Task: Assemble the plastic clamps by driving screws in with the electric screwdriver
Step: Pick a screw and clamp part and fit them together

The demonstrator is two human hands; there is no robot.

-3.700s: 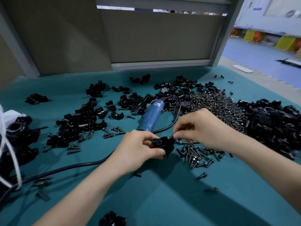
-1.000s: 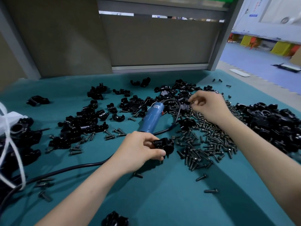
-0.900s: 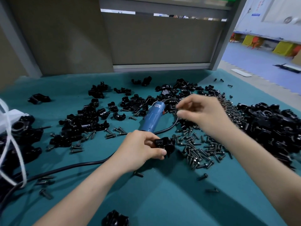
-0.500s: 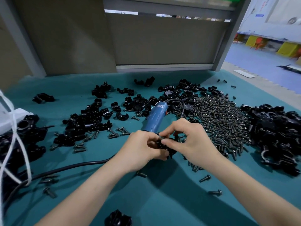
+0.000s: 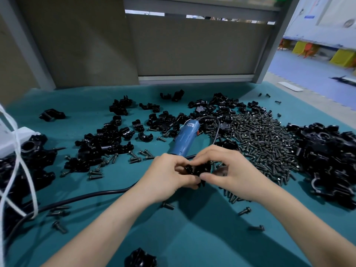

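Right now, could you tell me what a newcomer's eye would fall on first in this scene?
Probably the centre, where the left hand and right hand together grip one black clamp above the teal mat. Just behind them lies the blue electric screwdriver, untouched. To its right a big heap of screws spreads beside a pile of black clamp parts at the right edge.

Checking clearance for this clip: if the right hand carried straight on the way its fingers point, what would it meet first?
The black plastic clamp, which the right hand seems to be pinching; directly behind it, the left hand.
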